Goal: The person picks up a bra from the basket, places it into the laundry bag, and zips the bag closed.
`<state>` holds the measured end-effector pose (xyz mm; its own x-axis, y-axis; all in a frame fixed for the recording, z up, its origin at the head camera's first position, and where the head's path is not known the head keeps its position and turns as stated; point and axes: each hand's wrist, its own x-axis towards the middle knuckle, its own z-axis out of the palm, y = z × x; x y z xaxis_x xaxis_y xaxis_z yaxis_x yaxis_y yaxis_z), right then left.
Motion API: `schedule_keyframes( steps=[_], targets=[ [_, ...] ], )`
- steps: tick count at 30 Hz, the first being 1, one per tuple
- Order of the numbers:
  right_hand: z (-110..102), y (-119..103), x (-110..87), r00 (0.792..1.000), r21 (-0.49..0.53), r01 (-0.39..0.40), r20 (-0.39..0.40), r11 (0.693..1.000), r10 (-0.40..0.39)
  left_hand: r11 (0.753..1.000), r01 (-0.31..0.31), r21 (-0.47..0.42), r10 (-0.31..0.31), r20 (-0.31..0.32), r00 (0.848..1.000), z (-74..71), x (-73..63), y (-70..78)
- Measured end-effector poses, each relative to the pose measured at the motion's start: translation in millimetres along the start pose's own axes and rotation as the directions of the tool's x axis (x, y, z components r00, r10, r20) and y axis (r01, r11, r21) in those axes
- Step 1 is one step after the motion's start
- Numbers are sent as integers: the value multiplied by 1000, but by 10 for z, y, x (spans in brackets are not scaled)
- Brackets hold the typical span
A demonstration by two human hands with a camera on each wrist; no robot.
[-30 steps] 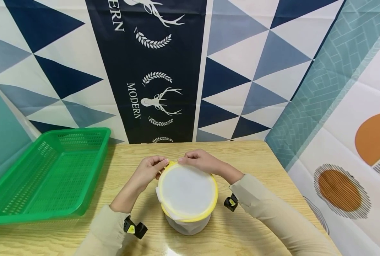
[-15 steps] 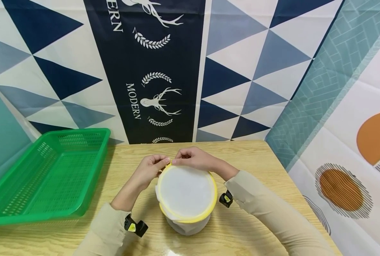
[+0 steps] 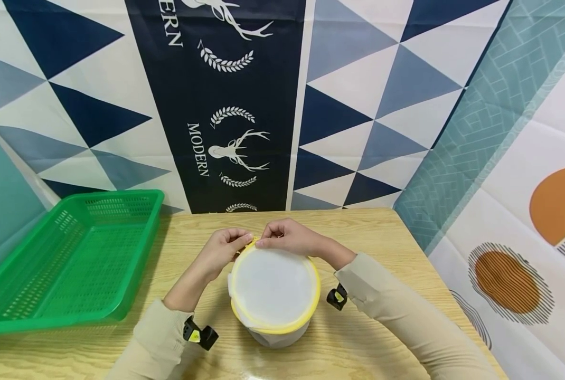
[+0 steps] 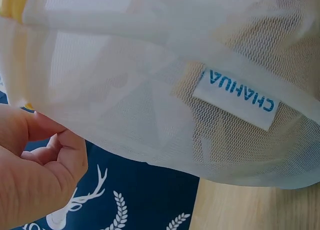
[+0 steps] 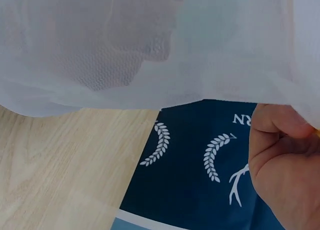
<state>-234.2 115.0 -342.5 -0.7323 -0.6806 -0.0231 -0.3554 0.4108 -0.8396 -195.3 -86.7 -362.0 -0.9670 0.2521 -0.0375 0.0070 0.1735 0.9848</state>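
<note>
A white mesh laundry bag (image 3: pixel 275 287) stands upright on the table, its round top edged in yellow zipper trim (image 3: pixel 314 301). Through the left wrist view a white tag (image 4: pixel 236 97) lettered CHAHUA shows on the mesh, with something patterned visible inside. At the far left of the rim, my left hand (image 3: pixel 223 253) pinches the yellow edge between thumb and fingers. Close beside it, my right hand (image 3: pixel 294 237) pinches the same edge, thumb over the top. The zipper pull is hidden by the fingers.
To the left sits a green plastic basket (image 3: pixel 121 295) with perforated walls. The wooden table (image 3: pixel 368 237) ends at a patterned cloth backdrop (image 3: pixel 244 184) behind the bag, and another patterned cloth (image 3: pixel 482 211) hangs on the right.
My right hand has slid left along the yellow rim, closer to my left hand. The bag's top has shifted slightly left. My left hand stays nearly in place.
</note>
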Motion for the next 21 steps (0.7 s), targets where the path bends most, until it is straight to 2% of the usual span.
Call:
schedule_keyframes(
  steps=[8,21],
  targets=[
    [34,-3,-28,1000,19,-15,-7,1000,16,1000,-5,16,5,9,1000,-14,-12,-33],
    [24,4,-85,1000,35,2,-6,999,-2,1000,-2,17,2,3,1000,-3,-25,-40]
  ],
)
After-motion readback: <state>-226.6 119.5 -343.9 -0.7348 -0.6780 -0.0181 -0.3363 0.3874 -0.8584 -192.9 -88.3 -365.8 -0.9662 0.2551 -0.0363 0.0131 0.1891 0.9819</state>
